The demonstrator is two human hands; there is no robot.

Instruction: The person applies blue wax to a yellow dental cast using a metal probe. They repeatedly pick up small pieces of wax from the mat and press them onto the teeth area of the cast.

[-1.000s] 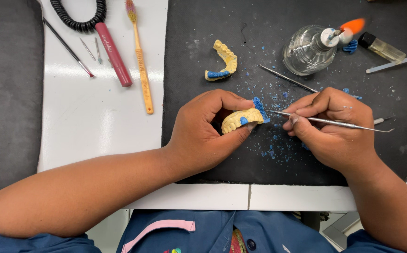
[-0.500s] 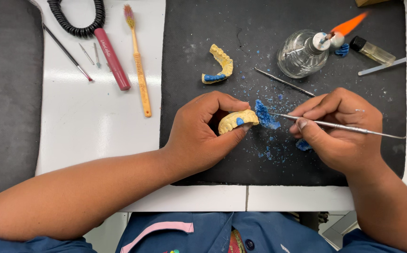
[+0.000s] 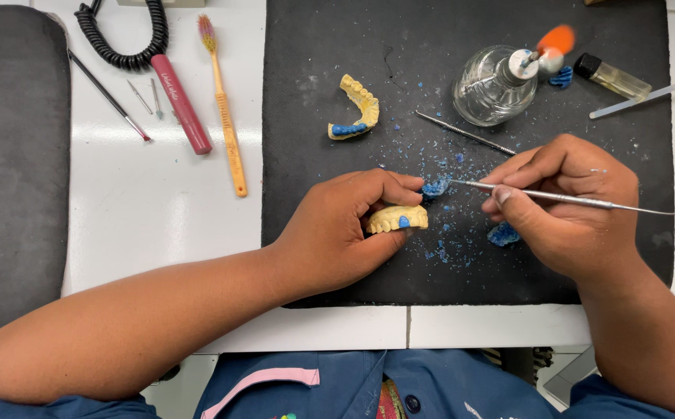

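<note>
The left hand [image 3: 337, 237] is pinching a yellow dental cast [image 3: 396, 219] between thumb and fingers, holding it just above the black mat [image 3: 314, 116], teeth facing down and a dab of blue wax showing on its front. The right hand [image 3: 566, 206] is closed in a pen grip around a thin metal carving instrument [image 3: 570, 199], whose tip is reaching left toward a lump of blue wax [image 3: 435, 187] sitting at the cast's upper right edge. Beyond the cast, toward the top of the mat, a second cast half [image 3: 357, 109] with blue wax is lying on its side, and to the cast's upper right a glass spirit lamp [image 3: 495, 85] is burning with an orange flame, a spare metal probe [image 3: 465, 133] lying between lamp and cast. Blue wax shavings [image 3: 446, 248] are scattering over the mat around the cast. The flame looks like the main hazard: the right wrist is working near it, so a careless lift could brush the wick or tip the lamp. A slip of the fine tip could also gouge the plaster teeth or prick the left thumb, since the grip is leaving fingers close to the working edge. Loose shavings could stick to the cast.
</note>
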